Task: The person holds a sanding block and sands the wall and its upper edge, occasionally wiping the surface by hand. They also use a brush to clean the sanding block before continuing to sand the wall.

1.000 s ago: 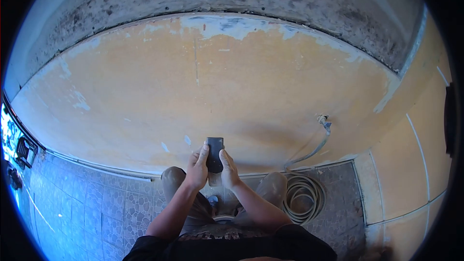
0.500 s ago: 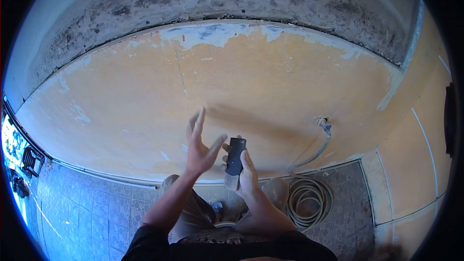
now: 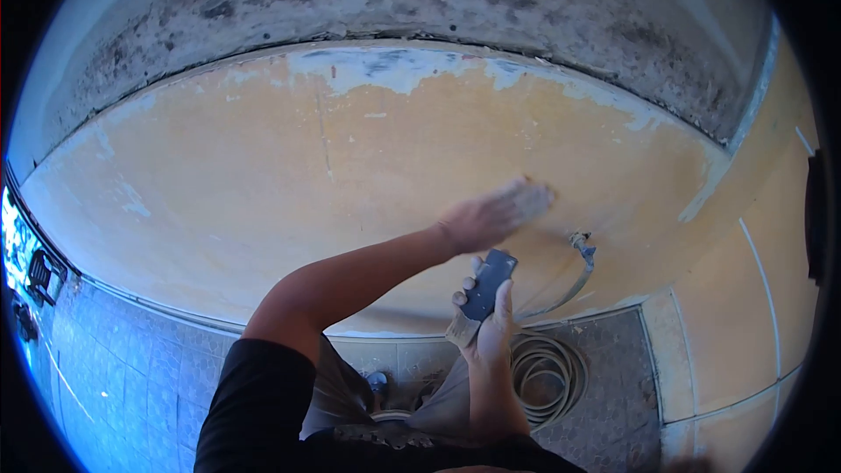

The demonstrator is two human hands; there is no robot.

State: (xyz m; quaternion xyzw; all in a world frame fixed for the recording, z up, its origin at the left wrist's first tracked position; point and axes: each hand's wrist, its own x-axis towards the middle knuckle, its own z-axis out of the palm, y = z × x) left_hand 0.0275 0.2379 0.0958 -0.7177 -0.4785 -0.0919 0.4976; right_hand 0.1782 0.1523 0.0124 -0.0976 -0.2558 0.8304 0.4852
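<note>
My right hand [image 3: 492,324] is wrapped round a dark rectangular block [image 3: 489,285], with a greyish strip hanging below it near the wrist. My left hand [image 3: 499,213] is stretched flat against or just over the orange-yellow wall [image 3: 263,149], its fingers extended to the right and a little blurred. It lies above the block and left of the tap [image 3: 580,241]. Whether the palm touches the wall cannot be told.
A hose [image 3: 578,285] runs from the tap down to a coil [image 3: 574,377] on the tiled floor [image 3: 131,342]. Dark chairs [image 3: 42,276] stand at the far left. White bare patches mark the wall's top edge.
My left hand has swung right, from beside the block to the wall above it. My right hand has shifted right with the block, which is now tilted more.
</note>
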